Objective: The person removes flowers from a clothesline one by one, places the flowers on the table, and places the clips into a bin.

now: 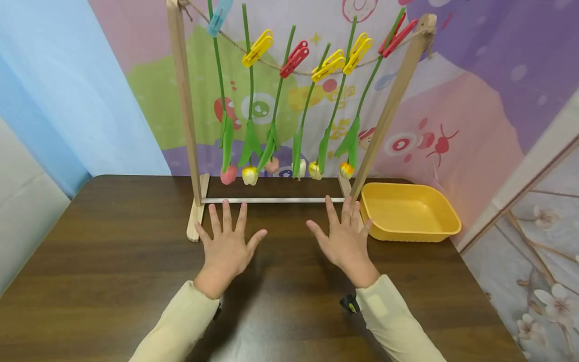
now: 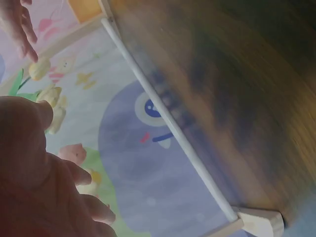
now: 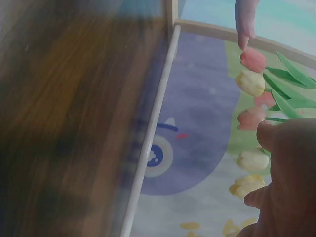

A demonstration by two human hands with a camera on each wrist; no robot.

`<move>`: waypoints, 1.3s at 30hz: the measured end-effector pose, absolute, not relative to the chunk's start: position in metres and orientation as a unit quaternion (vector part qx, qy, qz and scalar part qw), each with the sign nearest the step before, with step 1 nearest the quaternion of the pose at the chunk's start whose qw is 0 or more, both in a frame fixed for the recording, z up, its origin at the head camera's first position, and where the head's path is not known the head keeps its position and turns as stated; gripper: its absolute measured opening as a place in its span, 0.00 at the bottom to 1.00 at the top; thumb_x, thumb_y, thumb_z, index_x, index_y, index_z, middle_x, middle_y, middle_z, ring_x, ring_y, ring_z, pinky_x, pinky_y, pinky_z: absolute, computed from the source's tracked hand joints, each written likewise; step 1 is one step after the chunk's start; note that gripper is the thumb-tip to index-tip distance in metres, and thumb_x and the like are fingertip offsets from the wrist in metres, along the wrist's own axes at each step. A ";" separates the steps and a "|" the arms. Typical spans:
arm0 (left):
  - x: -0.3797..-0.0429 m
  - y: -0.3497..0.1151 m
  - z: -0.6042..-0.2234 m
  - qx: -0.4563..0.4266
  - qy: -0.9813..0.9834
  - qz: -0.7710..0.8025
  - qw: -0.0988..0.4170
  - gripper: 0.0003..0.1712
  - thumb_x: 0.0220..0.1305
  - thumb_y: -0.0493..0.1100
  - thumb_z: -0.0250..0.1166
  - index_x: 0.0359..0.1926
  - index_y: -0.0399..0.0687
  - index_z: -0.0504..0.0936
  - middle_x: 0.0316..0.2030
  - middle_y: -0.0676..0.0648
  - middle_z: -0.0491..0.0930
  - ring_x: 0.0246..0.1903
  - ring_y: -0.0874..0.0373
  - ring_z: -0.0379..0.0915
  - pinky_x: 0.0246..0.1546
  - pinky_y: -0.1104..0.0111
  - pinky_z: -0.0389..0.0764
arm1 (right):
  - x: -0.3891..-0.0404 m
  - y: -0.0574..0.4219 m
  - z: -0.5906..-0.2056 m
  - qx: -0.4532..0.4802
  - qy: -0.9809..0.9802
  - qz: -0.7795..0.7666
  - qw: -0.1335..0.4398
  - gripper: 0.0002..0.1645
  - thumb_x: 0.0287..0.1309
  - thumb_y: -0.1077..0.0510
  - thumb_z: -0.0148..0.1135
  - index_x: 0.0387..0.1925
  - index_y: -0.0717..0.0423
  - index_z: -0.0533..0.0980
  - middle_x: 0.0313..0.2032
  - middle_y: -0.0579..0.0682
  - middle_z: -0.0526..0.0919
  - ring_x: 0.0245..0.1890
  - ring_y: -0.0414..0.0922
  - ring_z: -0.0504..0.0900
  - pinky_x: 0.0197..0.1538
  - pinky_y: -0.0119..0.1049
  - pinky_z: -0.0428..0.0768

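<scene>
My left hand (image 1: 226, 250) is held palm down over the table with fingers spread, holding nothing. My right hand (image 1: 348, 246) mirrors it on the other side, fingers also spread and nothing in its grasp. Just beyond the fingertips runs the white rod (image 1: 271, 200) of a wooden stand (image 1: 183, 95). Several artificial tulips hang head-down from the stand's twine, among them a pink tulip (image 1: 228, 174) at the left and a yellow-orange tulip (image 1: 347, 170) at the right. Clothespins grip their stems: a blue clothespin (image 1: 220, 17), plus yellow and red ones, including a red clothespin (image 1: 295, 59).
A yellow plastic basin (image 1: 410, 236) stands right of the stand, close to my right hand. Behind the brown wooden table (image 1: 113, 261) hangs a colourful cartoon backdrop (image 1: 452, 100). The stand's left foot (image 1: 195, 221) juts toward me.
</scene>
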State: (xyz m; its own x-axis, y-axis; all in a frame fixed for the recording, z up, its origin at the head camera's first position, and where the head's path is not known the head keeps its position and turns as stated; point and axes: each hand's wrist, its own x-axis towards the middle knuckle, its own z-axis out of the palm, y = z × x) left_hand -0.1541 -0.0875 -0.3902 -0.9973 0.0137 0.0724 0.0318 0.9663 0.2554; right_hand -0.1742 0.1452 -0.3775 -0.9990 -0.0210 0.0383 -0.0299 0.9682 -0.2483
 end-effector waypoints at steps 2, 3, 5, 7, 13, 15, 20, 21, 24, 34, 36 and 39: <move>-0.156 -0.091 -0.388 -0.012 -0.991 -0.127 0.037 0.44 0.57 0.73 0.34 0.68 0.58 0.38 0.68 0.37 0.34 0.65 0.38 0.18 0.55 0.35 0.31 | -0.177 0.151 -0.375 0.011 -0.991 0.128 0.021 0.45 0.49 0.22 0.25 0.66 0.32 0.33 0.67 0.57 0.28 0.66 0.54 0.24 0.58 0.66 0.33; -0.157 -0.093 -0.387 -0.011 -0.991 -0.127 0.037 0.44 0.57 0.73 0.34 0.68 0.58 0.38 0.68 0.37 0.34 0.65 0.38 0.17 0.55 0.35 0.30 | -0.178 0.154 -0.374 0.011 -0.991 0.129 0.024 0.45 0.50 0.22 0.25 0.66 0.33 0.33 0.67 0.57 0.28 0.66 0.54 0.24 0.58 0.67 0.33; -0.159 -0.098 -0.386 -0.010 -0.991 -0.125 0.041 0.44 0.57 0.73 0.34 0.68 0.57 0.40 0.68 0.37 0.34 0.65 0.37 0.18 0.55 0.35 0.30 | -0.181 0.161 -0.371 0.011 -0.991 0.133 0.032 0.46 0.50 0.23 0.26 0.66 0.35 0.34 0.67 0.58 0.29 0.67 0.56 0.26 0.58 0.67 0.35; -0.161 -0.105 -0.385 -0.006 -0.991 -0.124 0.043 0.44 0.57 0.72 0.34 0.68 0.56 0.40 0.67 0.37 0.33 0.64 0.37 0.18 0.54 0.35 0.29 | -0.184 0.167 -0.368 0.010 -0.990 0.137 0.039 0.45 0.51 0.24 0.28 0.67 0.35 0.34 0.67 0.60 0.30 0.67 0.57 0.29 0.58 0.67 0.38; -0.166 -0.132 -0.382 0.009 -0.990 -0.133 0.049 0.45 0.58 0.72 0.31 0.68 0.53 0.36 0.66 0.33 0.30 0.63 0.35 0.15 0.52 0.33 0.28 | -0.196 0.188 -0.358 0.009 -0.987 0.148 0.067 0.42 0.58 0.31 0.33 0.68 0.43 0.40 0.66 0.65 0.40 0.66 0.62 0.43 0.56 0.65 0.52; -0.168 -0.143 -0.381 0.013 -0.988 -0.145 0.052 0.45 0.58 0.72 0.31 0.68 0.52 0.35 0.66 0.32 0.29 0.62 0.35 0.14 0.51 0.32 0.28 | -0.203 0.195 -0.356 0.017 -0.983 0.158 0.089 0.40 0.60 0.35 0.37 0.67 0.48 0.44 0.65 0.67 0.44 0.64 0.63 0.49 0.53 0.64 0.59; -0.176 -0.167 -0.378 0.024 -0.982 -0.176 0.063 0.46 0.59 0.71 0.32 0.68 0.47 0.33 0.65 0.30 0.29 0.62 0.32 0.15 0.50 0.31 0.32 | -0.220 0.213 -0.350 0.030 -0.965 0.223 0.135 0.34 0.62 0.48 0.45 0.64 0.59 0.52 0.63 0.68 0.54 0.61 0.62 0.58 0.56 0.57 0.62; -0.178 -0.172 -0.378 0.025 -0.980 -0.186 0.068 0.46 0.60 0.70 0.32 0.68 0.46 0.33 0.65 0.30 0.29 0.62 0.32 0.17 0.50 0.31 0.34 | -0.224 0.216 -0.349 0.028 -0.961 0.237 0.139 0.34 0.62 0.49 0.45 0.64 0.60 0.52 0.62 0.67 0.55 0.61 0.61 0.58 0.58 0.55 0.61; -0.188 -0.182 -0.375 0.032 -0.970 -0.226 0.086 0.46 0.61 0.67 0.35 0.67 0.42 0.35 0.65 0.28 0.32 0.62 0.30 0.21 0.51 0.32 0.38 | -0.235 0.225 -0.347 0.026 -0.951 0.269 0.149 0.32 0.61 0.52 0.46 0.63 0.63 0.53 0.61 0.64 0.60 0.60 0.60 0.61 0.59 0.53 0.60; -0.225 -0.192 -0.371 0.016 -0.923 -0.355 0.145 0.42 0.63 0.60 0.44 0.65 0.33 0.46 0.62 0.28 0.51 0.62 0.33 0.45 0.58 0.45 0.52 | -0.268 0.239 -0.348 -0.018 -0.937 0.323 0.131 0.36 0.61 0.48 0.45 0.64 0.63 0.50 0.59 0.65 0.62 0.57 0.59 0.64 0.57 0.52 0.63; -0.230 -0.191 -0.373 0.017 -0.920 -0.365 0.143 0.43 0.62 0.61 0.44 0.65 0.34 0.46 0.61 0.29 0.53 0.61 0.34 0.49 0.57 0.45 0.54 | -0.273 0.241 -0.349 -0.024 -0.934 0.334 0.124 0.37 0.61 0.46 0.45 0.65 0.61 0.50 0.59 0.65 0.62 0.57 0.58 0.66 0.56 0.51 0.65; -0.238 -0.190 -0.377 0.018 -0.912 -0.380 0.153 0.42 0.61 0.62 0.45 0.65 0.37 0.50 0.59 0.31 0.58 0.58 0.36 0.56 0.54 0.47 0.59 | -0.281 0.243 -0.349 -0.033 -0.926 0.357 0.118 0.37 0.61 0.44 0.44 0.65 0.59 0.50 0.58 0.64 0.63 0.55 0.57 0.68 0.54 0.51 0.68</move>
